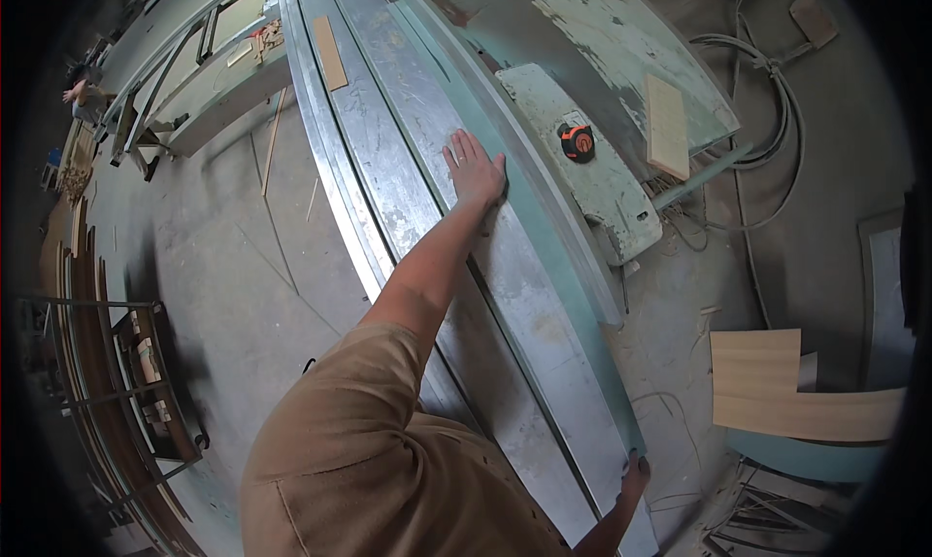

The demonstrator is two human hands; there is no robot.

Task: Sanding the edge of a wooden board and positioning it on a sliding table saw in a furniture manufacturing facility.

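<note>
Leaning over the long, grooved metal table (388, 91), we lay our left hand (477, 173) flat on it near its right edge, the fingers a little spread and the thumb out toward the teal strip (570, 304). That strip runs lengthwise along the metal table's right side, as far as the near right corner. There we have our right hand (635, 475), at the strip's near end; its fingers look curled, but it shows small and partly hidden, so we cannot tell whether it pinches the strip or only rests against it. We hold our two hands well apart, with our left forearm (427, 270) reaching out of a brown sleeve (335, 411) across the metal table.

Beyond our left hand, toward the metal table's left edge, we see a thin wooden slat (330, 54) lying on its surface. Right of the metal table is a scuffed, pale green plate (621, 202) carrying a black and orange tape measure (577, 143). Farther right of the metal table, we see a pale wooden block (667, 125) and, past it, looped cable (774, 67). Off the metal table's near right side sits an L-shaped wooden panel (762, 372). Well to the left of the metal table, we find long boards (89, 353) gathered together.
</note>
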